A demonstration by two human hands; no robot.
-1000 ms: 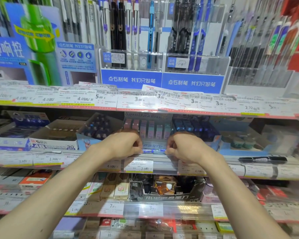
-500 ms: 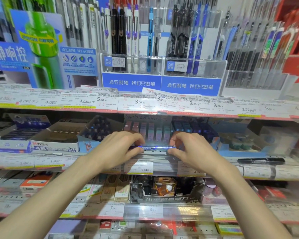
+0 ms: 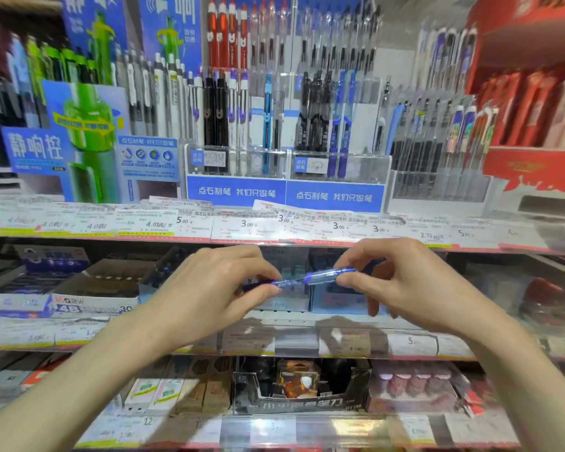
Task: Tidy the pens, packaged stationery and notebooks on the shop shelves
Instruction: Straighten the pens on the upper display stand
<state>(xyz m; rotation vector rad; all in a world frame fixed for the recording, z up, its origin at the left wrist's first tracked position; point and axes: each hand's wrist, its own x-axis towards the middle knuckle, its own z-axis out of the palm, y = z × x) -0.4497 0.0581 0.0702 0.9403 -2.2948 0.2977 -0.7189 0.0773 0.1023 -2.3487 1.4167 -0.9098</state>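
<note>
Blue-barrelled pen [image 3: 310,278] lies nearly level in the air, pinched at its ends by the left hand [image 3: 216,288] and right hand [image 3: 402,282], in front of the middle shelf's boxes, just below the price-label strip [image 3: 274,225].

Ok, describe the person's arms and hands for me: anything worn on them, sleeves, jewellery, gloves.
Both forearms are bare as far as the picture shows, with no sleeves in view. The left hand and right hand wear no gloves, and no rings, watch or bracelet show on the fingers or wrists. The nails look short and unpainted, though the picture is slightly blurred.
</note>
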